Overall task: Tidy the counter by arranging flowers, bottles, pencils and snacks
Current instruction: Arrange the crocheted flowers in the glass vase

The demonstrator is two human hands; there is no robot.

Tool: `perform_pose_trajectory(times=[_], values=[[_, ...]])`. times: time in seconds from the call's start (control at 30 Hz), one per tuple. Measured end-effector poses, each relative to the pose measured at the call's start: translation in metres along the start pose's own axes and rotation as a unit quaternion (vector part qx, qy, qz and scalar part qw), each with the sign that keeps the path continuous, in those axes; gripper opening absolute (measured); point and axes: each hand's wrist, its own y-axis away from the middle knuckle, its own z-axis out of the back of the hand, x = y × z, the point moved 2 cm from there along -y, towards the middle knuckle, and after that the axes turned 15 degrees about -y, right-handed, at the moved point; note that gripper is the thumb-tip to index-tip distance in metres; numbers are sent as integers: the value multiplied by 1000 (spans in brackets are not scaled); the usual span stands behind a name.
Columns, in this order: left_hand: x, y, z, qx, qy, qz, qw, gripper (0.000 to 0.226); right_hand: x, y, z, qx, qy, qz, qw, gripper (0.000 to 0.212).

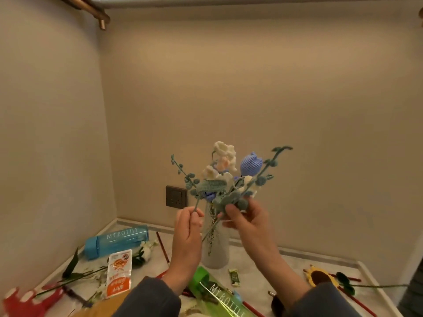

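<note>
White tapered vase [216, 248] just behind my fingers [231, 212]; left hand [187, 229] pinches a green crocheted sprig [183, 172], right hand [249, 218] grips blue-and-white crocheted flowers [250, 165].

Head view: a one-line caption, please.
Left hand pinches a sprig, right hand grips a crochet bouquet in front of the white vase on the cluttered counter.

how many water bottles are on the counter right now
2. The blue bottle lies on its side at the far left. The green bottle lies at the near edge in the middle, partly cut off. More may be hidden out of view.
</note>
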Motion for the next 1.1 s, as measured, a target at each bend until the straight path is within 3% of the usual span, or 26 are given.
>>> perform_pose_trajectory(times=[0.2,0.37,0.47,0.67,1.1], values=[[-13,-52,12,-11,59,-1,998,26,10,-41,9,-83,186,154,967,19],[-25,-85,6,32,183,-19,982,32,4,-56,4,-144,191,209,948,24],[-30,-96,4,37,180,-58,981,26,-10,-65,3,-142,216,214,942,15],[-28,-106,2,16,116,-138,983,18,-37,-75,-1,-173,247,182,936,23],[-22,-119,-12,49,130,-174,975,19,-44,-88,2,-190,247,181,933,14]])
